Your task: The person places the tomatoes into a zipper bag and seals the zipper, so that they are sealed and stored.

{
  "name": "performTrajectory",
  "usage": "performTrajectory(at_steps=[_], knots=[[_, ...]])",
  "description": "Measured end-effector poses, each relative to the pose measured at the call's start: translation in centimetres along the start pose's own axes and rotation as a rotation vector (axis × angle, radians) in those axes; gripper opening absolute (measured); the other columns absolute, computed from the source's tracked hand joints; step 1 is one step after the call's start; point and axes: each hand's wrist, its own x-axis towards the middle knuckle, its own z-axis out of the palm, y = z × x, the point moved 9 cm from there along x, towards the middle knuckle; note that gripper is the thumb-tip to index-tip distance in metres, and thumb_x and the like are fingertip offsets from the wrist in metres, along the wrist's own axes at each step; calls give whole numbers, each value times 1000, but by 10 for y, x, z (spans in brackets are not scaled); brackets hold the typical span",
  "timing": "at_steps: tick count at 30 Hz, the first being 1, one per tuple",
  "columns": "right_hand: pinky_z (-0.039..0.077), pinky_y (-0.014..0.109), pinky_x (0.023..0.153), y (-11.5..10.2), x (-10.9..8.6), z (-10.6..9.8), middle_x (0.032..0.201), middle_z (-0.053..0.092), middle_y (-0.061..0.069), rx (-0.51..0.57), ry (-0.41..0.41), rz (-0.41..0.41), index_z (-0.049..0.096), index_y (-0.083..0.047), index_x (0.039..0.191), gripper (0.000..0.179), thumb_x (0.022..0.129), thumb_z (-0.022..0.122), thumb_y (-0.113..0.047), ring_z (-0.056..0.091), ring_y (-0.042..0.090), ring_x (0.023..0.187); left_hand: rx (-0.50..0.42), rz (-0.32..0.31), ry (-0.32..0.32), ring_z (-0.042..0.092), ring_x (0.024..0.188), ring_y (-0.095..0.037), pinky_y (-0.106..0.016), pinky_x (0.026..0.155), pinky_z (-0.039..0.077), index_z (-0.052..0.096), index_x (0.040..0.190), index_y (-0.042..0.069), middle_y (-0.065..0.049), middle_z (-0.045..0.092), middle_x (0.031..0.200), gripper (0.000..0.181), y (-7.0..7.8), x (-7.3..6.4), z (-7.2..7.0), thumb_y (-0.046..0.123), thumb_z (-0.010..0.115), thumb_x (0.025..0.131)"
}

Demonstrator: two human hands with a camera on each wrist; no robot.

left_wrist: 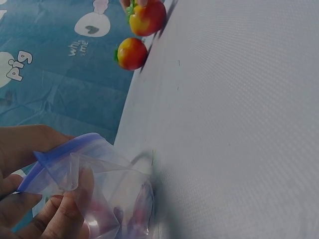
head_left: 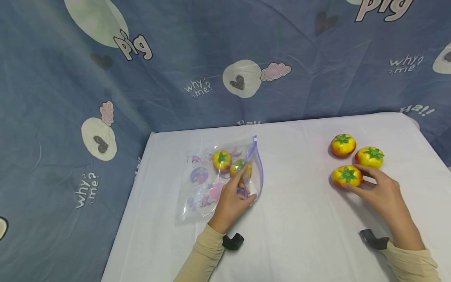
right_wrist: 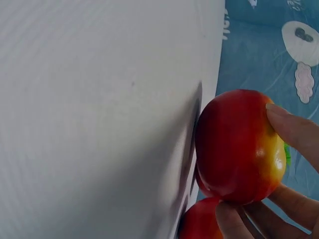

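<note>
right grip pinching fruit, leaf-up, longer sideways

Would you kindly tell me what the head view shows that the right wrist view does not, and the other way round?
Only the head view shows the left hand at the mouth of the clear printed bag, with two fruits inside it.

Only the right wrist view shows the broad, deep-red side of the held fruit up close.

Both show the right hand gripping that fruit, at least one more fruit near it, the white table and the blue patterned cloth.
</note>
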Motion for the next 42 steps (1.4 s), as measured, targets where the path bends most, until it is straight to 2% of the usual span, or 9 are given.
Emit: performTrajectory(at_steps=[2, 6, 13, 16, 20, 22, 34, 38, 42], knots=[[49, 65, 96, -3, 1, 1, 143, 54, 35, -2, 3, -13, 51, 4, 147, 82, 86, 85, -39, 54, 55, 125, -3, 2, 0, 62, 83, -19, -20, 59, 59, 42, 158, 20, -11, 62, 96, 95, 0, 0, 0, -2, 86, 77], [59, 20, 87, -12, 3, 3, 141, 57, 32, 16, 13, -60, 55, 3, 143, 79, 83, 88, -36, 59, 52, 121, -1, 4, 4, 61, 83, -18, -20, 59, 59, 42, 158, 21, -10, 62, 95, 95, 0, 0, -1, -2, 86, 77], [54, 6, 82, -31, 5, 13, 137, 62, 29, 49, 9, -139, 60, -1, 139, 73, 80, 91, -31, 66, 50, 114, 10, 7, 8, 61, 83, -17, -20, 60, 59, 43, 158, 19, -10, 62, 95, 94, 0, 0, -1, -1, 87, 77], [41, -8, 78, -40, 6, 18, 133, 64, 27, 83, 13, -201, 62, 0, 136, 70, 78, 92, -24, 68, 38, 112, 11, 6, 6, 61, 84, -17, -20, 60, 59, 43, 158, 19, -10, 62, 96, 95, 0, 0, -1, -1, 87, 77], [40, -9, 81, -52, 7, 28, 132, 65, 26, 109, -17, -245, 62, 1, 136, 68, 79, 91, -21, 65, 35, 115, 9, 0, 3, 61, 83, -18, -20, 60, 59, 43, 158, 19, -11, 62, 97, 94, -1, 0, 0, -1, 87, 77], [40, -8, 81, -58, 8, 33, 133, 64, 26, 117, -38, -255, 62, 1, 137, 67, 80, 91, -21, 62, 43, 117, 7, -3, 3, 61, 81, -18, -20, 59, 59, 43, 158, 20, -11, 62, 97, 94, -1, 0, -1, -1, 87, 77], [43, -5, 87, -94, 16, 60, 133, 67, 21, 144, -91, -329, 63, -2, 136, 65, 80, 90, -16, 64, 36, 121, -12, 1, -1, 62, 74, -21, -20, 56, 58, 44, 157, 17, -12, 61, 95, 93, -2, 0, 0, -3, 87, 77], [57, 20, 93, -105, 18, 68, 134, 67, 20, 157, -115, -342, 63, -2, 137, 66, 80, 90, -16, 64, 35, 122, -9, 7, 2, 62, 75, -20, -20, 56, 58, 44, 157, 17, -11, 62, 94, 93, -2, 0, 0, -2, 87, 77], [57, 41, 95, -117, 20, 74, 133, 67, 20, 187, -121, -378, 63, -1, 136, 65, 78, 91, -13, 64, 36, 121, -2, 13, 6, 61, 80, -18, -20, 59, 59, 44, 157, 17, -11, 62, 93, 93, -2, 1, 0, -2, 87, 76]])
